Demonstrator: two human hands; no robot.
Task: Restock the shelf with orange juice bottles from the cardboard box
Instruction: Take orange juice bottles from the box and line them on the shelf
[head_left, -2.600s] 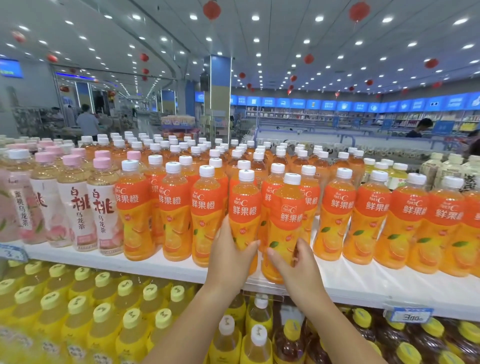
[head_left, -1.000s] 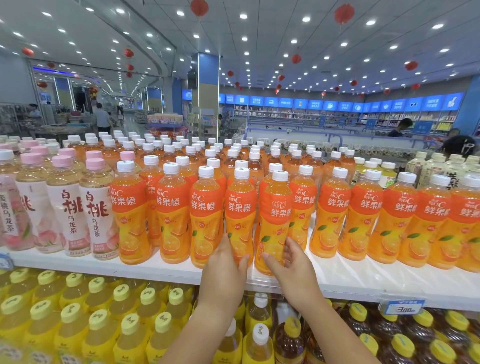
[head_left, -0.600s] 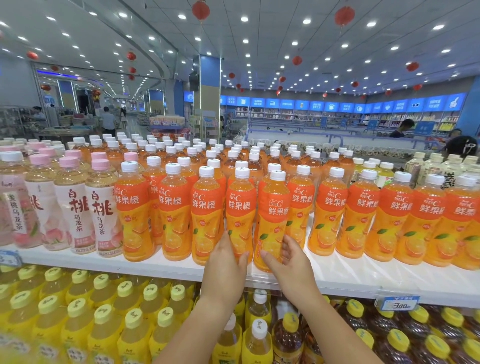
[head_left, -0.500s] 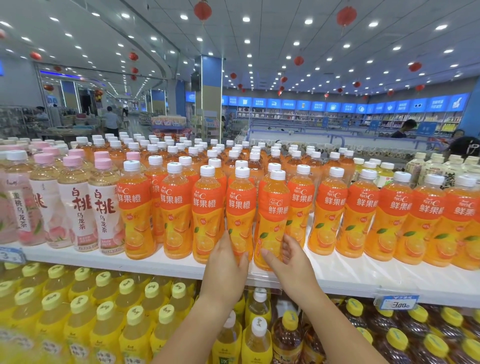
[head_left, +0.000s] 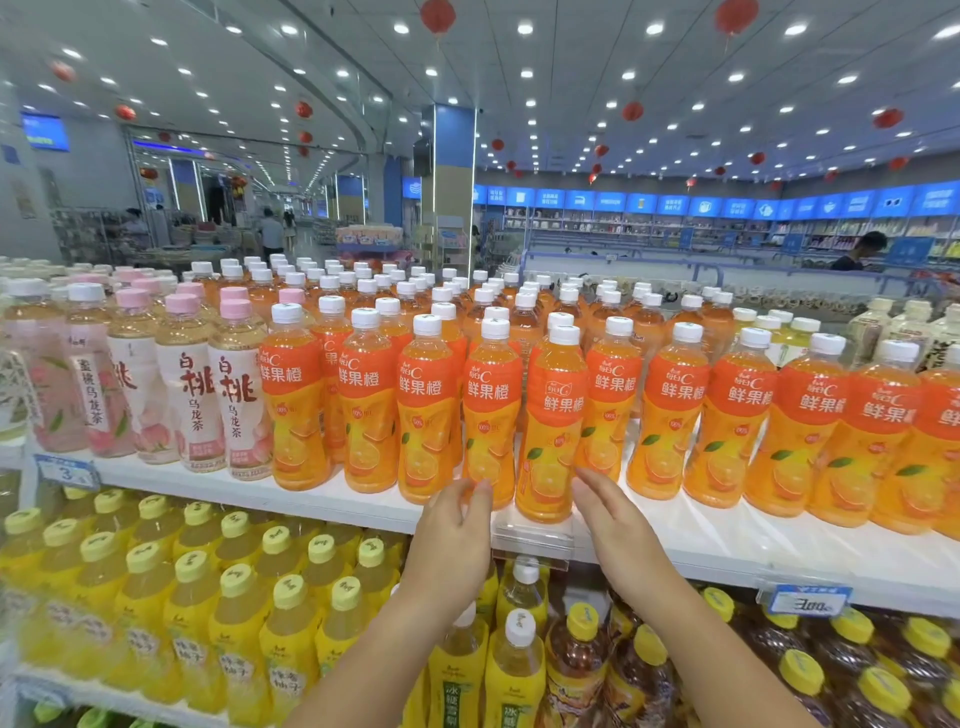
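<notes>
The shelf (head_left: 727, 540) stood full of juice bottles (head_left: 670, 415) from nine to three o'clock. My left hand (head_left: 457, 525) and right hand (head_left: 613, 519) hung loose and empty at six, beside two front bottles (head_left: 550, 426). I judged them placed; next, the box, out of view.
</notes>
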